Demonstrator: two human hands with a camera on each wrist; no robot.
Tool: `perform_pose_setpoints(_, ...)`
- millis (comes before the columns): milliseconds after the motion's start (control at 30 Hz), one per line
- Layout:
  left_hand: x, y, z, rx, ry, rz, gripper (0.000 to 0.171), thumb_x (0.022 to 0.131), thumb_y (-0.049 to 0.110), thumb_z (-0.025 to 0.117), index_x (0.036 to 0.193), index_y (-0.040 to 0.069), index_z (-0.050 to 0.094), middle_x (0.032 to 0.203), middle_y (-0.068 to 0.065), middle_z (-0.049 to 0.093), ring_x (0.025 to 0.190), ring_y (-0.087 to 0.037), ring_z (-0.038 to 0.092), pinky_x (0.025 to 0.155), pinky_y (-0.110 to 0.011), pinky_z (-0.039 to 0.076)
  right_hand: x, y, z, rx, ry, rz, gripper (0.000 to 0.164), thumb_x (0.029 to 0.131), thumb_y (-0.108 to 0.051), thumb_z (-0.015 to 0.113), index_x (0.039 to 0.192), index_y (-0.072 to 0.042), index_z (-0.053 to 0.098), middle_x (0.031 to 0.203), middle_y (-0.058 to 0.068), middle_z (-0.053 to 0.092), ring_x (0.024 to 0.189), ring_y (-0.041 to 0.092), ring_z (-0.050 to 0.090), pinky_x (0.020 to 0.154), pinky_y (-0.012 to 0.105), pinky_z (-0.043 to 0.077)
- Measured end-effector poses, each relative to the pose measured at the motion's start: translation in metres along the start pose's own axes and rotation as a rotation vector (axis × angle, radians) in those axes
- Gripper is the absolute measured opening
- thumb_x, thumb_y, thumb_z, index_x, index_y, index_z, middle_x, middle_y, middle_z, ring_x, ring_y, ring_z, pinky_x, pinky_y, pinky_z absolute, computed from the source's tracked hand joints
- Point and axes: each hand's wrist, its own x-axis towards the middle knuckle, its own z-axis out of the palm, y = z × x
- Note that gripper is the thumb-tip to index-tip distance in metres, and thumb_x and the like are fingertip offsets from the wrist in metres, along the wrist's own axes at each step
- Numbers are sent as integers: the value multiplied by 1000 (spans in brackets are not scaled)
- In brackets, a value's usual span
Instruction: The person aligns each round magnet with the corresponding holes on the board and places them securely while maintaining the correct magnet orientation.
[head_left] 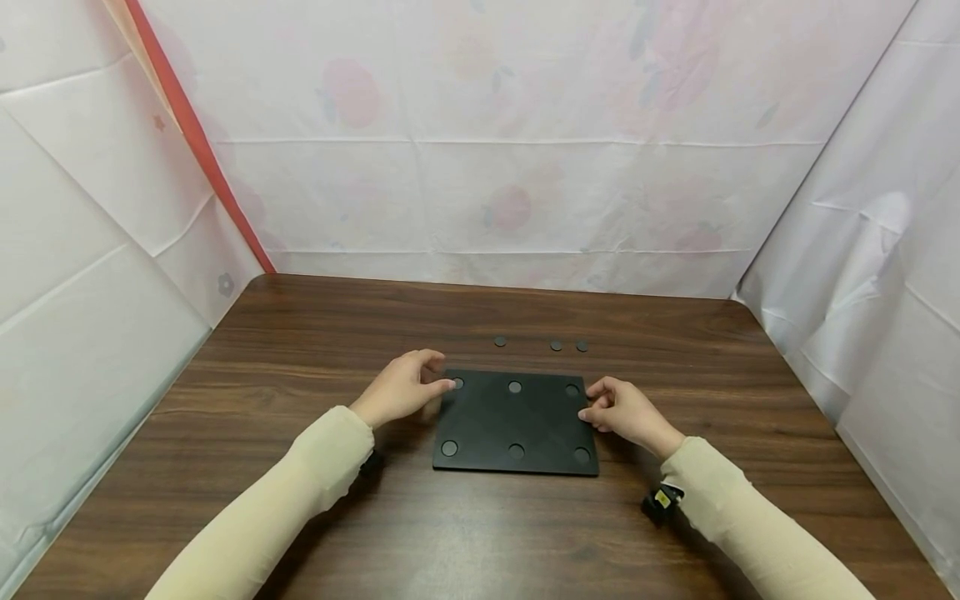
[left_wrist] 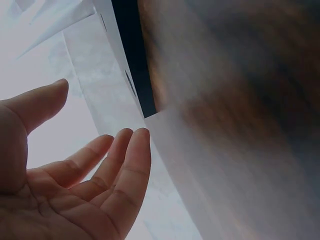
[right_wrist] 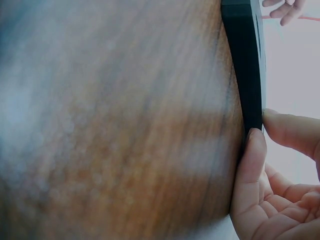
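Note:
A flat black rectangular board (head_left: 517,422) lies on the table, with several round hollows along its front and back edges. Grey discs show in some hollows, such as the front left disc (head_left: 449,448); the others look dark. My left hand (head_left: 402,386) hovers by the board's back left corner, fingers relaxed and thumb apart. In the left wrist view nothing lies between its fingers, and the board's edge (left_wrist: 134,55) is just past the fingertips. My right hand (head_left: 624,410) pinches the board's right edge (right_wrist: 245,75), thumb at the top face and a finger against the side.
Three loose dark discs lie on the table behind the board: a left disc (head_left: 500,342), a middle disc (head_left: 557,346) and a right disc (head_left: 582,346). The brown wooden table (head_left: 337,308) is bordered by a pale patterned curtain (head_left: 465,192) at the back and white sheets at both sides.

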Motion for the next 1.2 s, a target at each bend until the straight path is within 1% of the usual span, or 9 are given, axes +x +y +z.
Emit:
perform_pose_setpoints(167, -4, -1, 0, -5, -50, -26, 58, 94, 37, 64, 141, 4, 49, 126, -10, 61, 110, -24, 61, 95, -47, 49, 0, 0, 0, 2, -1, 5, 41, 90, -12, 70, 124, 5, 54, 84, 9, 65, 70, 17, 62, 67, 32, 55)
perform_pose_setpoints(333, -4, -1, 2, 18, -83, -40, 57, 92, 37, 67, 136, 3, 52, 115, -7, 64, 100, -18, 61, 91, -43, 50, 0, 0, 0, 8, -2, 8, 41, 91, -12, 70, 124, 5, 54, 84, 9, 65, 71, 17, 62, 68, 32, 55)
perform_pose_setpoints(433, -4, -3, 3, 24, -96, -46, 56, 91, 36, 69, 133, 2, 55, 111, -6, 65, 94, -16, 61, 88, -41, 51, 0, 0, 0, 7, -1, 7, 41, 90, -12, 70, 124, 5, 54, 84, 9, 65, 70, 17, 62, 67, 32, 55)
perform_pose_setpoints(567, -2, -5, 4, 14, -116, -46, 51, 91, 33, 70, 129, 2, 57, 110, -7, 65, 89, -15, 61, 85, -39, 51, 0, 0, 0, 4, 0, 4, 41, 90, -12, 70, 124, 5, 54, 84, 9, 65, 70, 17, 62, 67, 32, 55)
perform_pose_setpoints(667, -1, -5, 4, 14, -128, -43, 49, 90, 30, 71, 126, 1, 59, 109, -9, 65, 90, -16, 61, 85, -39, 52, 0, 0, 0, 5, -1, 2, 41, 90, -12, 70, 123, 5, 54, 84, 9, 65, 70, 17, 62, 67, 32, 55)
perform_pose_setpoints(867, 1, -2, 5, 13, -145, -67, 49, 88, 27, 74, 125, -1, 59, 108, -10, 64, 86, -15, 61, 86, -38, 52, 1, 1, 0, 5, -2, -1, 40, 90, -11, 70, 122, 6, 55, 83, 9, 65, 69, 17, 61, 66, 32, 54)
perform_pose_setpoints(1133, 3, -2, 7, 28, -169, -46, 56, 83, 21, 79, 126, -6, 55, 110, -13, 63, 98, -19, 60, 88, -38, 52, 1, 1, 0, 11, 1, 4, 40, 90, -12, 71, 122, 5, 55, 83, 9, 65, 69, 17, 61, 66, 32, 54)
perform_pose_setpoints(1200, 3, -2, 7, 31, -167, -53, 56, 82, 20, 80, 126, -5, 55, 109, -12, 62, 98, -20, 59, 88, -37, 51, 1, 1, 0, 11, 0, 6, 40, 90, -12, 70, 122, 5, 55, 84, 9, 65, 70, 17, 61, 67, 32, 55)
